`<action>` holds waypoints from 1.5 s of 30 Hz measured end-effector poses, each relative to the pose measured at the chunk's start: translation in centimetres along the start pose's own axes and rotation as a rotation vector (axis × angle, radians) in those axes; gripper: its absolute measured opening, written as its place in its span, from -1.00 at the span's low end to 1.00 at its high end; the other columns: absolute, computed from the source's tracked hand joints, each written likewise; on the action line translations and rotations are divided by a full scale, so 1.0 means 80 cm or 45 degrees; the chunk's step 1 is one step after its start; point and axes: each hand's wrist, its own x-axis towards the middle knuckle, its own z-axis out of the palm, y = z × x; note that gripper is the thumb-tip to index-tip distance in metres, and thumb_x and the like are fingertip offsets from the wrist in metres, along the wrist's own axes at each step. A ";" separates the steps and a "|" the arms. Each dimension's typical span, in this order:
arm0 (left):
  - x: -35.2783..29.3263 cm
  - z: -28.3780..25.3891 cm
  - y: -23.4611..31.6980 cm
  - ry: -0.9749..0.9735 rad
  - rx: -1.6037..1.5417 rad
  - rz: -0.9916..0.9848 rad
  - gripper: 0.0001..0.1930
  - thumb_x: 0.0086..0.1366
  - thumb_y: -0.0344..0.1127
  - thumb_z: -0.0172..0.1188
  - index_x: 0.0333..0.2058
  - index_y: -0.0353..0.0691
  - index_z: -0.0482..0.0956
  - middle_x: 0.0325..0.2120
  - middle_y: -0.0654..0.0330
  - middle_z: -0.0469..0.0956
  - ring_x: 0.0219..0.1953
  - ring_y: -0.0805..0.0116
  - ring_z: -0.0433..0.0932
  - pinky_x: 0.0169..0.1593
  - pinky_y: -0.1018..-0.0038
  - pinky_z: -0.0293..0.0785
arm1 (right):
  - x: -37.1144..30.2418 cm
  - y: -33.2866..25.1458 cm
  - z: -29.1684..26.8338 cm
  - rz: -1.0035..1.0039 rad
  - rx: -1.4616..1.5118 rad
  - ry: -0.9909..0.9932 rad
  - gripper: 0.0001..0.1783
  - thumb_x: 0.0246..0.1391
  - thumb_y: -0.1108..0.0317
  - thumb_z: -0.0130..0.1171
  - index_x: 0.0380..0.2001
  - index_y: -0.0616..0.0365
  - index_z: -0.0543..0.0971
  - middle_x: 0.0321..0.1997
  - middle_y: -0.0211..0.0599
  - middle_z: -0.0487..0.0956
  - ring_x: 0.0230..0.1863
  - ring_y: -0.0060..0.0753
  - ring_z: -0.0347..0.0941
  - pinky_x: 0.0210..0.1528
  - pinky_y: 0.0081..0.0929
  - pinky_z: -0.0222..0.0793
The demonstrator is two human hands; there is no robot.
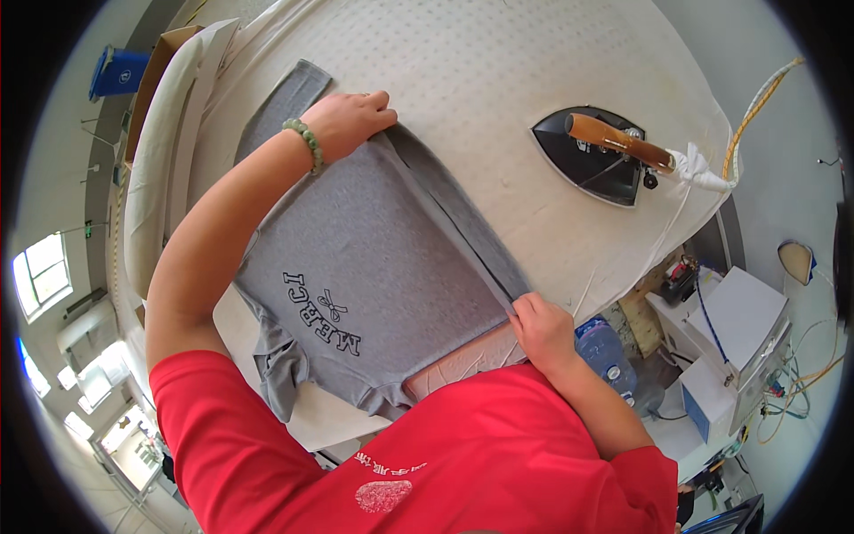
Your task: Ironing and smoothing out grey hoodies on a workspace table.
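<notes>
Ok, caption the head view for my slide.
Left hand on gray garment, right hand pinching its corner, iron on the covered table.

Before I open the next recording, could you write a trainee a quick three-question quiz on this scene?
1. True or false: the iron stands apart from the grey garment.
2. Where is the green bead bracelet worn?
A) On the right wrist
B) On the left wrist
C) On both wrists
3. Which one thing do the left hand and the right hand both touch?

Key: 1. True. 2. B. 3. The grey garment.
</notes>
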 end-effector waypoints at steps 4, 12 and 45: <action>-0.016 -0.012 0.009 -0.041 0.138 0.090 -0.92 0.26 -0.43 0.14 -0.29 -0.14 0.58 -0.15 0.13 0.51 -0.08 0.08 0.62 -0.02 0.22 0.59 | -0.005 0.000 0.006 -0.027 -0.042 0.009 -0.79 0.04 0.36 0.41 -0.32 0.06 0.53 -0.32 -0.25 0.52 -0.37 -0.06 0.56 -0.35 -0.16 0.46; -0.088 -0.052 0.008 -0.141 0.346 -0.074 -0.94 0.22 -0.41 0.17 -0.40 -0.26 0.56 -0.20 0.10 0.49 -0.11 0.10 0.60 0.02 0.24 0.56 | -0.022 -0.007 -0.002 -0.039 -0.126 0.067 -0.81 0.01 0.39 0.39 -0.28 0.05 0.60 -0.33 -0.32 0.53 -0.29 -0.15 0.57 -0.29 -0.22 0.47; -0.209 -0.167 0.067 0.103 0.029 -0.255 -0.80 0.21 -0.53 0.31 -0.20 -0.23 0.53 -0.29 0.12 0.58 -0.19 0.02 0.63 -0.08 0.25 0.58 | -0.060 -0.012 -0.020 -0.213 0.324 0.164 -0.82 0.04 0.44 0.43 -0.38 0.17 0.57 -0.33 -0.15 0.56 -0.35 -0.05 0.57 -0.36 -0.25 0.47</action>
